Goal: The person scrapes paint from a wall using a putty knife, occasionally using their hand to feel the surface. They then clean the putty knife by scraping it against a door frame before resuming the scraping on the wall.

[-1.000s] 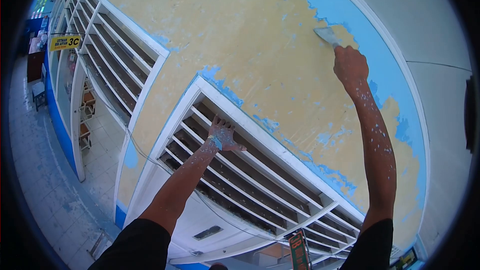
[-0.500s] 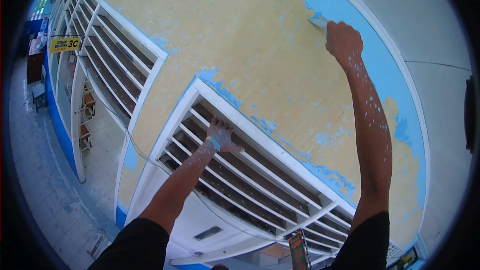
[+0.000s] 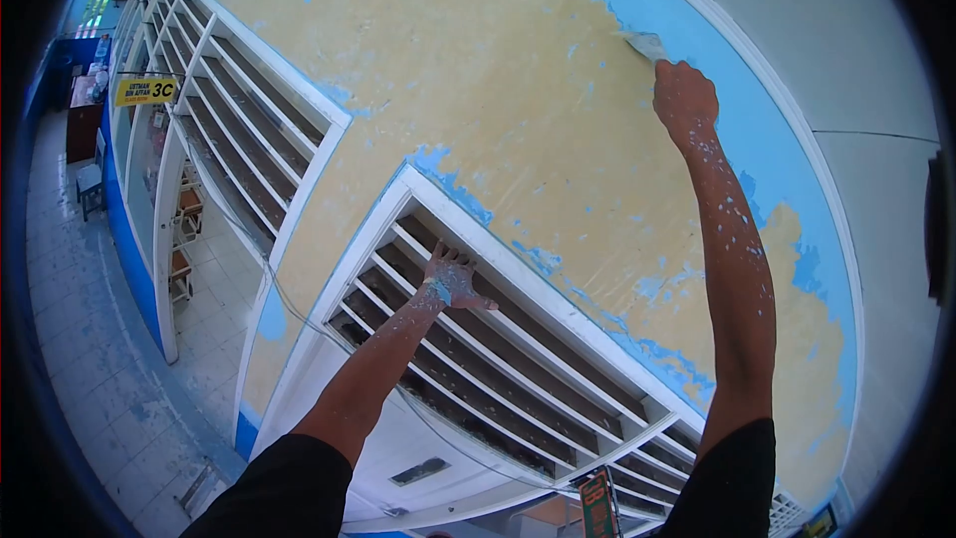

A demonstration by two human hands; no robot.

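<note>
My right hand (image 3: 685,100) is closed round the handle of a scraper (image 3: 645,44), whose flat blade lies against the wall at the edge of the blue paint (image 3: 687,25). Bare yellowish wall (image 3: 518,90) spreads to the left of and below the blade. Lower down, my left hand (image 3: 454,280) rests on the white slats (image 3: 518,320) of a vent frame, its fingers hooked over a slat and the thumb stretched out. Paint flakes cling to both forearms and the left wrist.
Another slatted frame (image 3: 254,120) is at the left, near a yellow 3C sign (image 3: 145,92). A cable (image 3: 284,297) hangs across the frames. A dark sign (image 3: 598,504) is at the bottom. The tiled floor (image 3: 90,339) lies far below, with a chair (image 3: 90,184).
The right hand with the scraper moved up and slightly left, then a little down again. The view has shifted slightly, while the left hand stays on the slats.
</note>
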